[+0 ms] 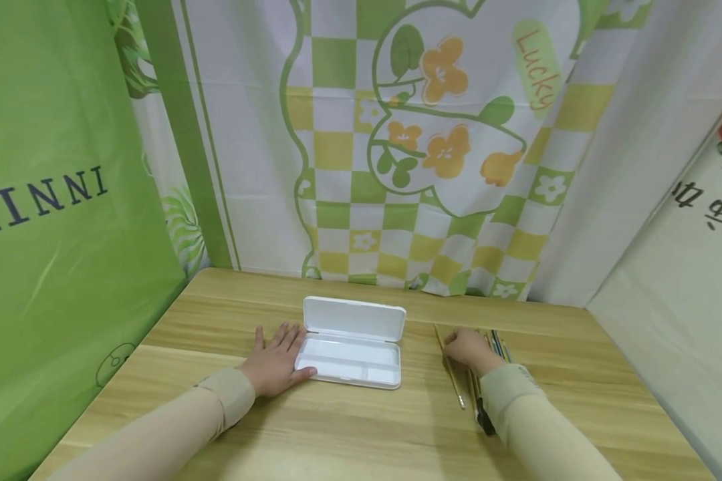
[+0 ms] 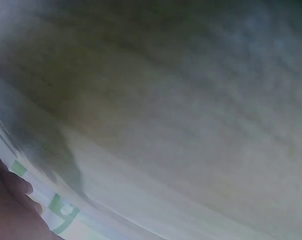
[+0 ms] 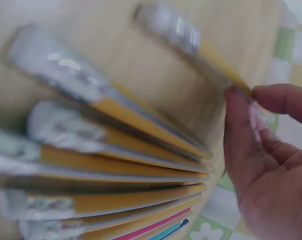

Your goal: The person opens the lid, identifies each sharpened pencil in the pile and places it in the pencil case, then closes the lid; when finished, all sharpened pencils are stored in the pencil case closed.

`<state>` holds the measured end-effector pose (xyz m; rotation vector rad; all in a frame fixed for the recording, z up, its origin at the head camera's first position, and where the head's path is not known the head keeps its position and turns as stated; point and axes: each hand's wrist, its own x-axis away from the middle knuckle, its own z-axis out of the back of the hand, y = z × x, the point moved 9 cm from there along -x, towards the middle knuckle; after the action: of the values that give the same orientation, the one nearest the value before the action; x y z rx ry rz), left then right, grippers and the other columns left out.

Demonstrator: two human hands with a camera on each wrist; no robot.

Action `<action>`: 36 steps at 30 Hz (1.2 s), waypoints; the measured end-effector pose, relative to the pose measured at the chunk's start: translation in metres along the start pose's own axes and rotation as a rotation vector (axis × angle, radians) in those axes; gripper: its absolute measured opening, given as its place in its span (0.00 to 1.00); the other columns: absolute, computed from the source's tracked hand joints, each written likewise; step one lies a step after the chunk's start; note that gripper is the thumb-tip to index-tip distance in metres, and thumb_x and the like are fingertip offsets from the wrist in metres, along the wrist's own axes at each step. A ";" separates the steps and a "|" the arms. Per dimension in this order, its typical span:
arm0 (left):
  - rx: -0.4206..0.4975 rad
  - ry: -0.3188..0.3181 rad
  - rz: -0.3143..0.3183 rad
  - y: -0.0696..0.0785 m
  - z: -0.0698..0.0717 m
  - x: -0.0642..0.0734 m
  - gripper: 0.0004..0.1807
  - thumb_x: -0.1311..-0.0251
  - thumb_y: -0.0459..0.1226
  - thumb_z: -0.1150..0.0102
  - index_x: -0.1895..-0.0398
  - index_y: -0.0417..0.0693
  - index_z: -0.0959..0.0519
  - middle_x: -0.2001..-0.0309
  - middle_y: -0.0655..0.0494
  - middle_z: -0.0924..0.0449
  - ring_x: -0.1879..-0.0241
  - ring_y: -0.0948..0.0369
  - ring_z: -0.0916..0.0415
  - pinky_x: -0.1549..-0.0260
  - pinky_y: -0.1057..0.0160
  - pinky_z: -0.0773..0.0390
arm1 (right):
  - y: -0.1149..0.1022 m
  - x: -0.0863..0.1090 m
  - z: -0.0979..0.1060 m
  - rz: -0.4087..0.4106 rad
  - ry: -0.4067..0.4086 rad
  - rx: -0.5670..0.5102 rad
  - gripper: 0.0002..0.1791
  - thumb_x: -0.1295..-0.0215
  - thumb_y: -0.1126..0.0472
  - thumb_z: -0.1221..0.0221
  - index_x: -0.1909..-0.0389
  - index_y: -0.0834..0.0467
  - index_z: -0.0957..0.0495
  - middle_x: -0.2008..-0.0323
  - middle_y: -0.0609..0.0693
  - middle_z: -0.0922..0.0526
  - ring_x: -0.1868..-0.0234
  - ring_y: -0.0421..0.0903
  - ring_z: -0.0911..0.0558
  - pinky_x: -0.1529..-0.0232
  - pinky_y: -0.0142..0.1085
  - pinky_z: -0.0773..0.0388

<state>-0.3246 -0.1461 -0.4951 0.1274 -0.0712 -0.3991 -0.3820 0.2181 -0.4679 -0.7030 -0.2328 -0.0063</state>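
In the head view my right hand (image 1: 466,349) pinches a slim yellow pencil (image 1: 454,381) between thumb and index finger. Its silver-banded, pale end points toward me; the right wrist view shows the pinch on the pencil (image 3: 218,62) closely. Beside it several similar yellow pencils (image 3: 140,122) lie spread like a fan, partly hidden under my right hand and sleeve in the head view. My left hand (image 1: 275,367) lies with fingers spread at the left side of an open white pencil box (image 1: 349,381), thumb at its front edge. The box has compartments and a raised lid (image 1: 355,319).
A wooden table (image 1: 361,434) carries everything. Pink and teal sticks (image 3: 171,230) lie at the edge of the pencil group. A black end (image 1: 485,422) juts out near the right sleeve. A patterned curtain (image 1: 337,147) hangs behind the table, with a green one (image 1: 54,267) at left.
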 end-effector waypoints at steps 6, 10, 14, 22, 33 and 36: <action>-0.040 -0.005 0.005 -0.001 0.002 0.000 0.52 0.27 0.67 0.59 0.18 0.36 0.49 0.19 0.36 0.54 0.20 0.39 0.61 0.32 0.25 0.71 | -0.009 -0.003 -0.005 -0.046 -0.127 -0.514 0.25 0.29 0.72 0.45 0.35 0.76 0.35 0.62 0.57 0.23 0.67 0.43 0.20 0.62 0.34 0.16; -0.039 -0.013 0.014 -0.003 0.001 -0.002 0.52 0.27 0.68 0.59 0.18 0.36 0.48 0.19 0.36 0.54 0.20 0.39 0.60 0.32 0.24 0.70 | -0.025 -0.001 -0.006 0.000 -0.223 -0.698 0.29 0.23 0.68 0.48 0.26 0.72 0.42 0.60 0.52 0.24 0.63 0.40 0.21 0.57 0.32 0.17; -0.035 -0.012 0.027 -0.004 0.001 -0.001 0.52 0.28 0.68 0.58 0.18 0.37 0.48 0.19 0.37 0.53 0.20 0.40 0.60 0.32 0.24 0.69 | -0.045 0.002 -0.005 0.064 -0.300 -0.798 0.30 0.21 0.67 0.50 0.23 0.70 0.45 0.60 0.49 0.24 0.62 0.38 0.22 0.55 0.33 0.19; -0.015 -0.023 0.033 -0.002 0.003 0.000 0.51 0.28 0.67 0.57 0.18 0.37 0.48 0.19 0.36 0.52 0.20 0.39 0.59 0.32 0.24 0.70 | -0.083 0.008 -0.010 0.178 -0.363 -0.841 0.25 0.21 0.70 0.51 0.29 0.72 0.42 0.61 0.49 0.22 0.60 0.40 0.20 0.55 0.34 0.20; -0.023 -0.015 0.026 -0.001 0.003 -0.003 0.51 0.28 0.68 0.57 0.18 0.37 0.46 0.20 0.37 0.50 0.20 0.39 0.59 0.33 0.24 0.70 | -0.115 0.009 -0.033 0.278 -0.440 -0.784 0.12 0.22 0.72 0.51 0.43 0.69 0.29 0.59 0.51 0.20 0.57 0.43 0.19 0.53 0.36 0.21; -0.024 -0.014 0.030 0.000 0.004 -0.003 0.51 0.28 0.68 0.57 0.18 0.37 0.46 0.20 0.37 0.50 0.20 0.39 0.59 0.33 0.24 0.69 | -0.122 0.008 -0.041 0.302 -0.445 -0.683 0.14 0.22 0.72 0.50 0.40 0.73 0.30 0.54 0.56 0.21 0.53 0.46 0.20 0.51 0.37 0.22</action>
<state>-0.3277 -0.1456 -0.4913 0.0992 -0.0823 -0.3713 -0.3756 0.0992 -0.4180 -1.4155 -0.5620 0.3775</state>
